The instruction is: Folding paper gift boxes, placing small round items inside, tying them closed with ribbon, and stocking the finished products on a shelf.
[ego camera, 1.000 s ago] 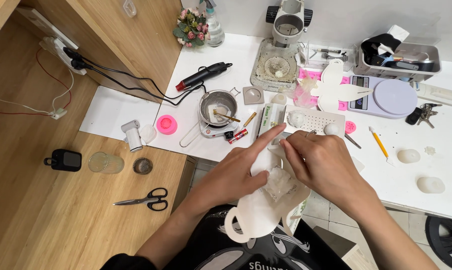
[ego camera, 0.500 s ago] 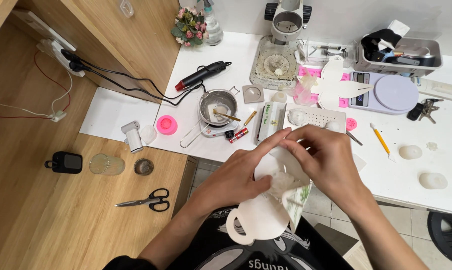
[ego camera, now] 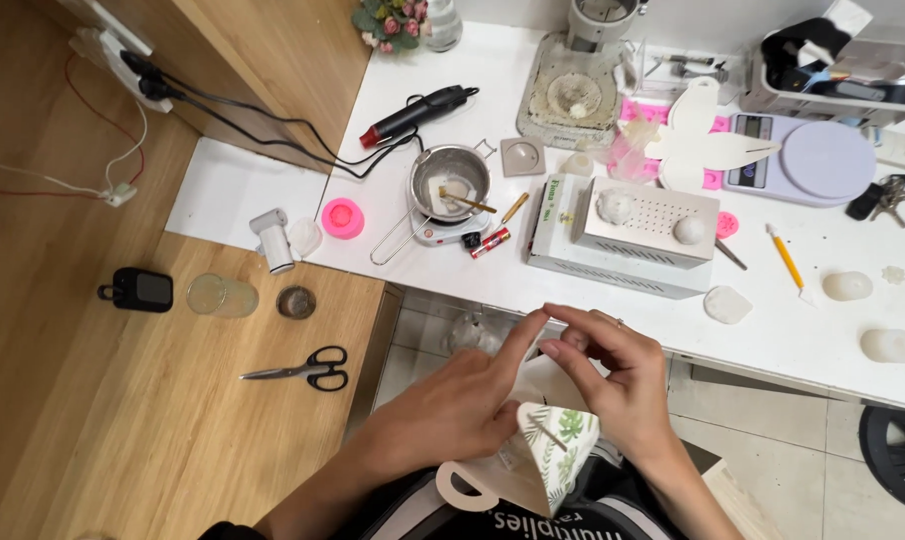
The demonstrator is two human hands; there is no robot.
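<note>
My 2 hands meet over a small paper bag (ego camera: 558,450) with a green leaf print, held in my lap just below the edge of the white worktop (ego camera: 803,300). My left hand (ego camera: 453,410) grips the bag's near side with the index finger stretched out over its top, and my right hand (ego camera: 623,385) pinches the upper edge with curled fingers, so both are closed on the bag. A cut-out handle (ego camera: 463,487) shows at the bag's lower left. Above the bag on the worktop stands a white perforated box (ego camera: 623,240); left of that box sits a small metal pot (ego camera: 450,183). Well left of the bag, black scissors (ego camera: 298,368) lie on the wooden floor (ego camera: 93,420).
</note>
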